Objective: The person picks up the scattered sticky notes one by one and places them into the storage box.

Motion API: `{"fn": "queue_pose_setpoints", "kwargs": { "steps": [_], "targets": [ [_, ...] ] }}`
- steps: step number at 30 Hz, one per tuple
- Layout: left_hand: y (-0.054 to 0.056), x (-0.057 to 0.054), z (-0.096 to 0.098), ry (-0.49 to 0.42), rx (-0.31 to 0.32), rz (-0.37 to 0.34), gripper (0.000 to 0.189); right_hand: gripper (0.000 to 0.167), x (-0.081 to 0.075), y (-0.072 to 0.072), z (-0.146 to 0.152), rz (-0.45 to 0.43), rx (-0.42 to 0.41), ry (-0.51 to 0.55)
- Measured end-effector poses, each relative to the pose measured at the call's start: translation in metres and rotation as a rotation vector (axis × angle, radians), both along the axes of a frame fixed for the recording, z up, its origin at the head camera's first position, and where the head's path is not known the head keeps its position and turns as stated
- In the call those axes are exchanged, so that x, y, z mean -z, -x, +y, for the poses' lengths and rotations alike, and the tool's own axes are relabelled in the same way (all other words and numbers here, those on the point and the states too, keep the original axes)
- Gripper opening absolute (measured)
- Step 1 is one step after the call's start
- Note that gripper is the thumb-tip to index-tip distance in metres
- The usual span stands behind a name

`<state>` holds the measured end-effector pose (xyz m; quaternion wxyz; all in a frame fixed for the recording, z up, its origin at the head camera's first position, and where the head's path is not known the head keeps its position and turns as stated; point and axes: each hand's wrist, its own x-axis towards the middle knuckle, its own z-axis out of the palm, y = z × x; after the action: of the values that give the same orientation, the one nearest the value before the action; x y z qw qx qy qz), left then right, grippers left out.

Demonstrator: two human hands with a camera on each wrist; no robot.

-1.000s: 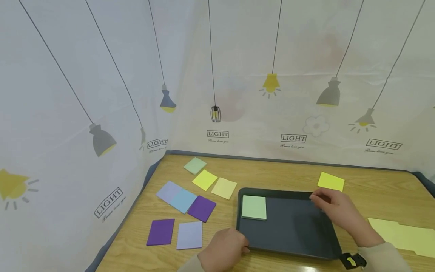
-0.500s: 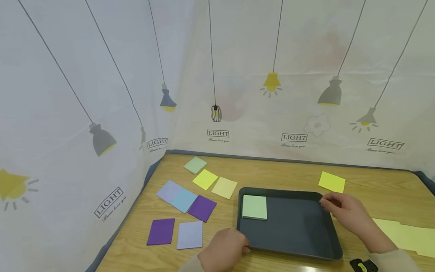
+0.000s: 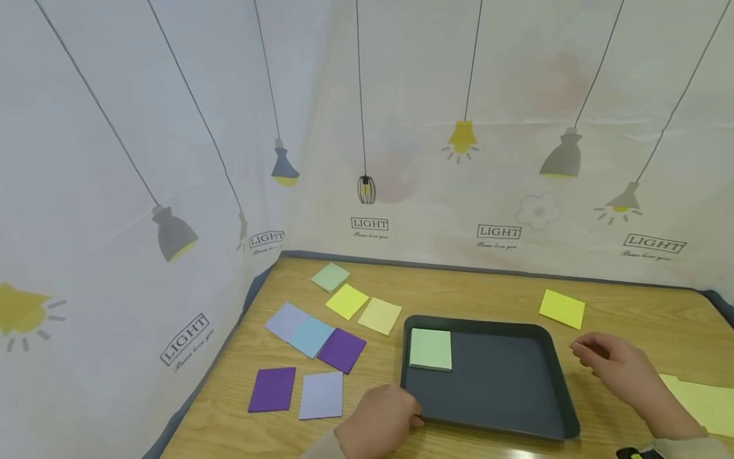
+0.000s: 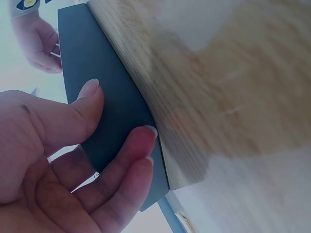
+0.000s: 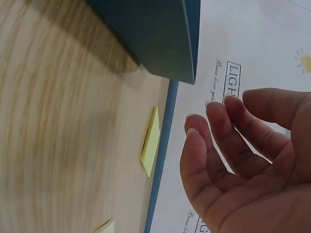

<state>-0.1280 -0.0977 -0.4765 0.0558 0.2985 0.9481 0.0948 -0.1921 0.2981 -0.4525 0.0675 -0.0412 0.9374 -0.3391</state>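
My left hand [image 3: 378, 417] is at the near left corner of a dark grey rectangular tray [image 3: 564, 382]. In the left wrist view, its thumb [image 4: 90, 102] lies against the tray's outer wall, one finger passes behind the rim, and other fingertips sit near the wall's bottom edge. A pale green sticky-note pad [image 3: 430, 349] lies in the tray's far left corner. Just right of the tray hovers my right hand [image 3: 622, 370], loosely curled with nothing in it. The right wrist view shows its fingers apart from the tray's corner [image 5: 170, 58].
Left of the tray lie purple [image 3: 272, 389], lilac [image 3: 321, 395], blue [image 3: 311, 336], yellow [image 3: 347, 301] and green [image 3: 331, 277] sticky notes on the wooden table [image 3: 470, 287]. A bright yellow pad [image 3: 562, 308] lies behind the right hand, pale yellow notes [image 3: 708, 405] at right.
My right hand has moved from the tray's far right rim off to the right, away from it. The left hand, the tray and the green pad keep their places.
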Motion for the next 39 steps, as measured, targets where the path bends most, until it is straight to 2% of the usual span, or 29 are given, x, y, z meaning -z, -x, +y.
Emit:
{"fn": "queue_pose_setpoints", "kwargs": {
  "steps": [5,9,16,23,32,39],
  "targets": [
    [0.001,0.0,0.0,0.002,0.001,-0.005,0.014,0.047,0.003,-0.001,0.013,-0.023,0.01,-0.013],
    [0.002,0.0,0.001,-0.006,0.001,-0.015,0.014,0.049,0.007,0.001,0.026,-0.027,0.018,-0.062],
    [0.002,0.0,0.002,-0.011,0.008,0.014,0.016,0.041,0.017,0.003,0.042,0.032,0.049,-0.216],
    [0.003,-0.003,0.001,0.016,-0.002,0.035,0.017,0.036,0.025,0.001,0.054,0.089,0.012,-0.298],
    [0.004,-0.004,0.001,0.026,-0.015,0.013,0.016,0.044,0.033,0.006,0.072,0.016,-0.02,-0.324],
    [0.004,-0.005,0.001,0.023,-0.011,0.013,0.016,0.051,0.039,0.005,0.084,-0.002,-0.023,-0.359]
  ]
}}
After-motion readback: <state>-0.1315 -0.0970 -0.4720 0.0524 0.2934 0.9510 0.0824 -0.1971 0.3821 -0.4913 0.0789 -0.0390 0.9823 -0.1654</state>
